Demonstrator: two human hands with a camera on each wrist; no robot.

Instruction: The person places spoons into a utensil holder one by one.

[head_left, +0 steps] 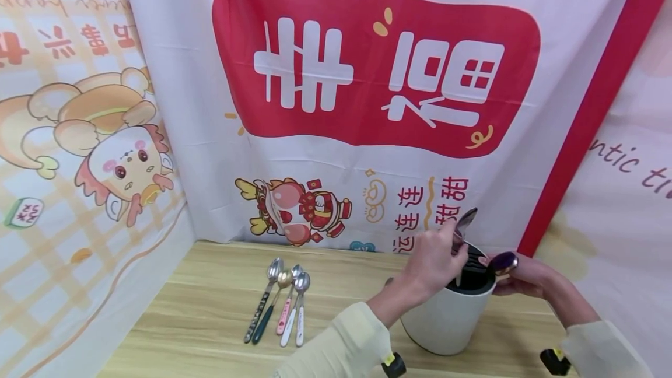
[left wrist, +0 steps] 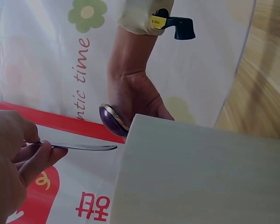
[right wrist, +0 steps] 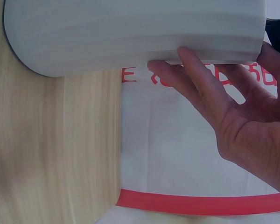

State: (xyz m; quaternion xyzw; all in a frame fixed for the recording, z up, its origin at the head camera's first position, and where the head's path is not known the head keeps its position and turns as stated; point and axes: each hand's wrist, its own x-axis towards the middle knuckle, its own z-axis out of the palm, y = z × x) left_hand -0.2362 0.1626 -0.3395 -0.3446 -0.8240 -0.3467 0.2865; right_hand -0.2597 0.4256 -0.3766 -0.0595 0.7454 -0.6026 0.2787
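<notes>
On the table stands a white cylindrical utensil holder [head_left: 440, 319] with a black slotted top. My left hand [head_left: 431, 261] pinches a metal table knife [left wrist: 86, 147] over its opening, blade tip pointing down toward the slots. The knife's shiny upper end [head_left: 465, 221] sticks out above my fingers. My right hand [head_left: 527, 279] grips the holder by its right side, thumb at the rim and fingers [right wrist: 200, 84] against the outer wall. Beside that thumb, a spoon with a glossy dark purple bowl [head_left: 503, 263] rises from the holder, its lower part hidden.
Several spoons lie in a loose group left of the holder, among them one with a dark green handle [head_left: 264, 322] and one with a pink handle [head_left: 284, 314]. A printed cloth [head_left: 378, 191] hangs behind the wooden table [head_left: 199, 302], with more printed sheets at both sides.
</notes>
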